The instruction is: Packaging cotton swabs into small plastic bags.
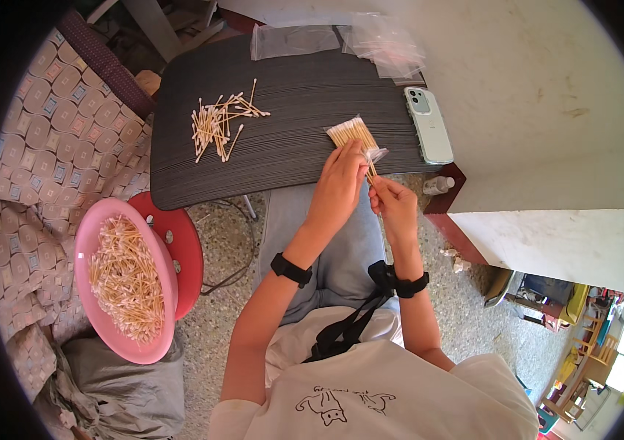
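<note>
A small clear plastic bag (351, 132) filled with a row of cotton swabs lies near the table's front edge. My left hand (337, 183) grips the bag, its fingers laid over the lower part and hiding some of it. Just right of it, my right hand (395, 209) pinches the ends of a few cotton swabs (372, 171) that reach up to the bag's mouth. On the left of the table lies a loose pile of cotton swabs (213, 128).
Empty clear bags (385, 45) and a flat clear bag (293, 42) lie along the far edge of the black table (297, 88). A pale green phone (429, 125) rests at the right. A pink basin (84, 271) of cotton swabs sits on a red stool (187, 249).
</note>
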Motion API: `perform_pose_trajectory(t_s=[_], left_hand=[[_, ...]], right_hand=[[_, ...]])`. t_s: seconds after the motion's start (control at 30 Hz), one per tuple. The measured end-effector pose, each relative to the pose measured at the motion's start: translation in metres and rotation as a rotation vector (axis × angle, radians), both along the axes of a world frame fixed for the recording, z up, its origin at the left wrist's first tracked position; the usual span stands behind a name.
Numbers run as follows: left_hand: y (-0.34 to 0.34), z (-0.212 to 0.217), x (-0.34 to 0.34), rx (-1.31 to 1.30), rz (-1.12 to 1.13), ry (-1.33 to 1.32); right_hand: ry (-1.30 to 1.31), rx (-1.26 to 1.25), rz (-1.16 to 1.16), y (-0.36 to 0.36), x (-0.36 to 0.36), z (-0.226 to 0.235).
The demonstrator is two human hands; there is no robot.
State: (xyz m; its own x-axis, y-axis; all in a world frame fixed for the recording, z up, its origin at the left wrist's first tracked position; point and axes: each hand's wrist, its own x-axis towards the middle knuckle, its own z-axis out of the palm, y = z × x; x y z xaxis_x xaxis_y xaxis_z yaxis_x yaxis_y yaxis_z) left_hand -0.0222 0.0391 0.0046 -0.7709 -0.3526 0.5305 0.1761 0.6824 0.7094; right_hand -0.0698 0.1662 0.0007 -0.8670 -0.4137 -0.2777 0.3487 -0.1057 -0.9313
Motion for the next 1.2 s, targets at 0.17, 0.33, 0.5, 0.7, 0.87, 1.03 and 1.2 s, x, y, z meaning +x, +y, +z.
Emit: perform_pose_trajectory(t_s=[0.17,0.33,0.5,0.7,0.87,1.03,1.2], left_hand=[[-0.002,-0.005,-0.001,0.12,-0.017,0.0],[-0.001,-0.005,0.0,0.04,-0.029,0.026],[-0.001,-0.005,0.002,-0.102,-0.047,0.015],[-0.006,-0.005,0.003,-0.164,-0.051,0.032],[-0.006,0.0,0.005,-0.167,-0.087,0.035],[-0.007,-0.003,0.007,-0.192,-0.104,0.009],[-0.006,-0.004,0.005,-0.167,-0.111,0.013]], right_hand=[[-0.004,0.019,-0.031,0.001,0.002,-0.003],[-0.05,-0.038,-0.083,-0.005,0.006,-0.001],[-0.084,-0.094,-0.084,-0.008,0.007,0.002],[0.011,-0.009,-0.105,-0.011,0.006,0.007],[0.189,0.168,-0.126,-0.015,0.005,0.014],[0.267,0.212,-0.103,-0.021,0.002,0.011],[0.295,0.283,-0.09,-0.025,-0.005,0.012]])
